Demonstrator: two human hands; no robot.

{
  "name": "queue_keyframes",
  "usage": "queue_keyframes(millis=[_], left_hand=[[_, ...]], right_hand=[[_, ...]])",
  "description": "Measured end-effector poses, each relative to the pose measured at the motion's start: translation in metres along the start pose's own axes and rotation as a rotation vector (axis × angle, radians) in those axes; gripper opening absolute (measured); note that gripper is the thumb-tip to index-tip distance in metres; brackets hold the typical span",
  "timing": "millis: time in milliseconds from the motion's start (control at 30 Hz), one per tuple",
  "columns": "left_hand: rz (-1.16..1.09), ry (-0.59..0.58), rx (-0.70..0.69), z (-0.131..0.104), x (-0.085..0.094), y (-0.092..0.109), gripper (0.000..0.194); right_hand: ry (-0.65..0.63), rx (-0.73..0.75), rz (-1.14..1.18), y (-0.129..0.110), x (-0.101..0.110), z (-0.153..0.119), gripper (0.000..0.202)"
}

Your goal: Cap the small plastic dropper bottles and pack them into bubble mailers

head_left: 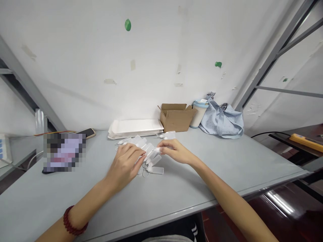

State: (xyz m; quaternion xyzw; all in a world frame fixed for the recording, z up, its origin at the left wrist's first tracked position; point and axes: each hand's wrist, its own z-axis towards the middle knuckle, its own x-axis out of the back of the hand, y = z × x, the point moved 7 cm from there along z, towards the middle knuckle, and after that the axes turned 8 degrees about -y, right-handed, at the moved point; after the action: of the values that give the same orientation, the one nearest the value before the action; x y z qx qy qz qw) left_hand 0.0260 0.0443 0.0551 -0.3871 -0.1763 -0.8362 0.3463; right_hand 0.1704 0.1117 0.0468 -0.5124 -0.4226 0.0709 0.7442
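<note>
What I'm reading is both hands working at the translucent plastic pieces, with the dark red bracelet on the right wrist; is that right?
Not quite: the dark red bracelet is on the left wrist, as the head view shows. The left hand and right hand are indeed at the translucent plastic pieces.

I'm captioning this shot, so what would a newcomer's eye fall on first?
Probably the left hand and right hand, close together near the middle of the picture, at a cluster of small translucent plastic pieces on the grey table. Next might come the dark red bracelet on the left wrist, at lower left. The vivid green patch high on the white wall also stands out.
</note>
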Motion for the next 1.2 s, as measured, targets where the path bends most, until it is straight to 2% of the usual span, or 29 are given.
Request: queue_keyframes(millis=[167, 333, 400, 767, 1200], left_hand=[[-0.095, 0.011, 0.041, 0.000, 0.001, 0.000, 0.010], [-0.390, 0.029, 0.293, -0.003, -0.001, -0.012, 0.010], [-0.448, 0.019, 0.348, -0.004, -0.003, -0.014, 0.012], [-0.520, 0.012, 0.385, -0.005, -0.005, -0.014, 0.013], [-0.657, -0.011, 0.528, -0.005, -0.007, -0.018, 0.019]], right_hand=[[-0.003, 0.000, 0.025, -0.002, -0.001, -0.001, 0.017], [-0.029, 0.034, 0.075, -0.003, -0.005, -0.002, 0.015], [-0.034, 0.045, 0.087, -0.004, -0.007, -0.002, 0.014], [-0.039, 0.064, 0.116, -0.004, -0.011, -0.002, 0.015], [-0.070, 0.078, 0.150, -0.007, -0.014, -0.003, 0.017]])
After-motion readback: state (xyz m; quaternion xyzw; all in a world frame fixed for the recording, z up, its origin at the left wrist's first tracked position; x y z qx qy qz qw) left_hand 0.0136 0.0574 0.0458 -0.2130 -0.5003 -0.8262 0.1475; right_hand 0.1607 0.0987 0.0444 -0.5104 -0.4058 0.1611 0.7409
